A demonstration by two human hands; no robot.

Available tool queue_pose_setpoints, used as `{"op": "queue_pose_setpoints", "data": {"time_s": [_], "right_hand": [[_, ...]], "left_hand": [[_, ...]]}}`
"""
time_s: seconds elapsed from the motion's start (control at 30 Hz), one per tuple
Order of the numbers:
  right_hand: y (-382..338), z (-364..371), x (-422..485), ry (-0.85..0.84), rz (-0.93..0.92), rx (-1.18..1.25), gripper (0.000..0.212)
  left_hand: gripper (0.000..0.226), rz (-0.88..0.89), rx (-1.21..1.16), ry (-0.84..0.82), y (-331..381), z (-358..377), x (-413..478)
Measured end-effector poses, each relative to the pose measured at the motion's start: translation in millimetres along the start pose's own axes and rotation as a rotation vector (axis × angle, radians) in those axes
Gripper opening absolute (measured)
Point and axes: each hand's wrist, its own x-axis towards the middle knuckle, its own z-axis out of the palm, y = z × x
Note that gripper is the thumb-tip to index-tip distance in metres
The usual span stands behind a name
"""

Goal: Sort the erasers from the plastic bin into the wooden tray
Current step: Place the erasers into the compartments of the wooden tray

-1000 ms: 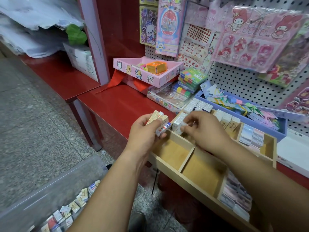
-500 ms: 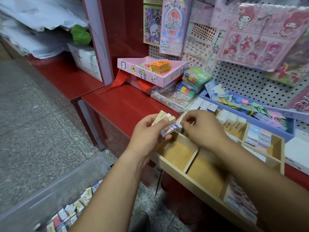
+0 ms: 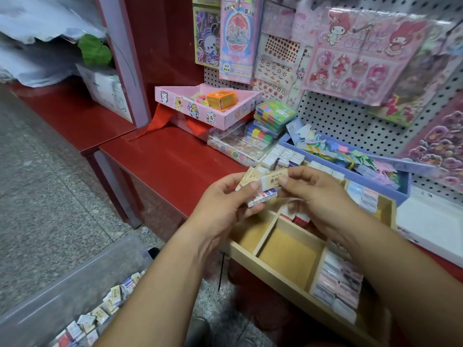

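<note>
Gripping stacked erasers [image 3: 261, 198], the left hand [image 3: 225, 207] hovers over the wooden tray [image 3: 288, 254] — right hand [image 3: 323, 204] pinching the top eraser [image 3: 271, 180].

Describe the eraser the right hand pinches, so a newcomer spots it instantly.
Find the wooden tray on the red shelf; the hands meet above its left end. The left hand holds a small stack; the right hand pinches the cream eraser on top, unlike the white, red-and-blue eraser beneath.

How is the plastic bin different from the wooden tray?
The plastic bin is clear; the wooden tray is tan with dividers. The erasers lie jumbled in the plastic bin, but in rows in the wooden tray. The plastic bin sits low near the floor; the wooden tray is on the red shelf. Both hold erasers.
</note>
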Motion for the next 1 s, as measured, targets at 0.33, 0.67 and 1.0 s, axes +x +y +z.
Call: {"op": "queue_pose_setpoints", "data": {"time_s": [0.33, 0.67, 1.0], "right_hand": [[7.5, -81.0, 30.4, 0.450, -0.139, -0.721, 0.011], [19.2, -60.7, 57.3, 0.371, -0.118, -0.964, 0.022], [-4.1, -45.0, 17.8, 0.193, -0.202, -0.748, 0.016]], "left_hand": [[0.022, -0.065, 0.011, 0.025, -14.0, 23.6, 7.7], [0.026, -0.069, 0.068, 0.049, -20.5, 26.7, 11.2], [0.024, -0.054, 0.076, 0.049, -20.6, 24.6, 12.0]]}}
